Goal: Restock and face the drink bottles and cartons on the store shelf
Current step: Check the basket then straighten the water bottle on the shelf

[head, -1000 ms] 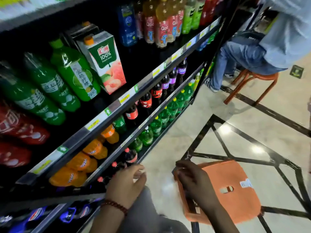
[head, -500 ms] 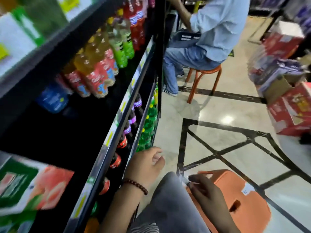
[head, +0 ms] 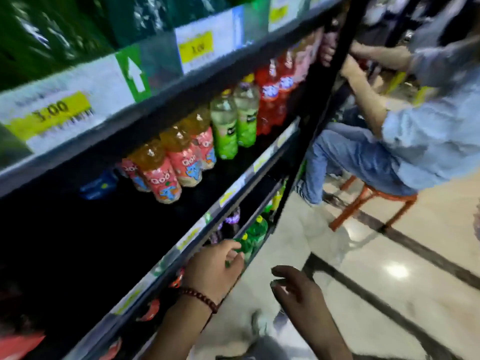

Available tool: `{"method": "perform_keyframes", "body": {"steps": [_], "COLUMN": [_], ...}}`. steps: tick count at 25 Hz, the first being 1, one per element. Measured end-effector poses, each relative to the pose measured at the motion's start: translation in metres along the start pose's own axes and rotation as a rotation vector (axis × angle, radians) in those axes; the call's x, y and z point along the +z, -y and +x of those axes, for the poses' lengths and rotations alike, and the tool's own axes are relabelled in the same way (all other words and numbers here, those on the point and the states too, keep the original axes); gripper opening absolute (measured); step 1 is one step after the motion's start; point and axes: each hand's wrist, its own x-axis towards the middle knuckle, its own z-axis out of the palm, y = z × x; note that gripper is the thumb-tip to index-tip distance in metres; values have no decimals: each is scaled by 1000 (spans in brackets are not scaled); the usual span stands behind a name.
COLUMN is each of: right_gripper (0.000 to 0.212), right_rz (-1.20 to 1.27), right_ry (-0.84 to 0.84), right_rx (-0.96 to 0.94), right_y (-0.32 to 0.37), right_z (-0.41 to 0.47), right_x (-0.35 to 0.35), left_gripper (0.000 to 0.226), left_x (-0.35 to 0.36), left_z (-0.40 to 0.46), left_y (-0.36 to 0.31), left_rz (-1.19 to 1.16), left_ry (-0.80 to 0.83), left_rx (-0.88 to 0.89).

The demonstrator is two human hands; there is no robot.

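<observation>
A black store shelf [head: 181, 100] runs along my left, blurred by motion. Orange juice bottles with pink labels [head: 166, 172], pale green bottles [head: 233, 126] and red bottles [head: 275, 92] stand on a middle tier. Lower down are dark soda bottles [head: 231, 224] and green bottles [head: 254, 235]. My left hand [head: 215, 268], a bead bracelet on its wrist, hovers at the edge of the low tier with fingers loosely bent near the green bottles, holding nothing. My right hand [head: 298, 289] hangs over the floor with relaxed fingers, empty.
A person in a light blue shirt and jeans [head: 415, 141] sits on an orange stool [head: 371, 201] at the shelf's far end, reaching into it. Price tags [head: 52, 113] line the shelf edges. Glossy tiled floor [head: 389, 268] with dark lines lies to the right.
My view has swung upward along the shelf. My right hand has come off the orange stool, which is out of view now. My left hand has moved up to the low tier's edge.
</observation>
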Motion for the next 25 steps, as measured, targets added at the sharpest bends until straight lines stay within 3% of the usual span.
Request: {"method": "perform_keyframes", "body": {"steps": [2, 7, 11, 16, 18, 21, 25], "right_gripper": [22, 24, 25, 27, 24, 19, 20], "right_rz": [-79, -97, -147, -338, -361, -361, -411], "right_ry": [130, 506, 743, 712, 608, 462, 369], "right_rx": [-141, -428, -674, -1009, -1071, -1132, -1126], "right_y": [19, 89, 131, 138, 128, 116, 112], "right_z": [44, 104, 105, 113, 118, 121, 117], "right_x": [-12, 20, 81, 164, 184, 197, 195], "left_gripper": [15, 15, 44, 58, 51, 53, 54], "left_x": [-8, -41, -64, -61, -52, -42, -33], "left_z": [8, -19, -56, -68, -69, -64, -65], "left_y": [-3, 20, 52, 111, 129, 145, 138], "left_rz": [-12, 251, 318, 474, 596, 770, 777], "left_ry": [-190, -623, -663, -636, -629, -786, -840], "left_rx": [-91, -299, -444, -549, -514, -437, -481]}}
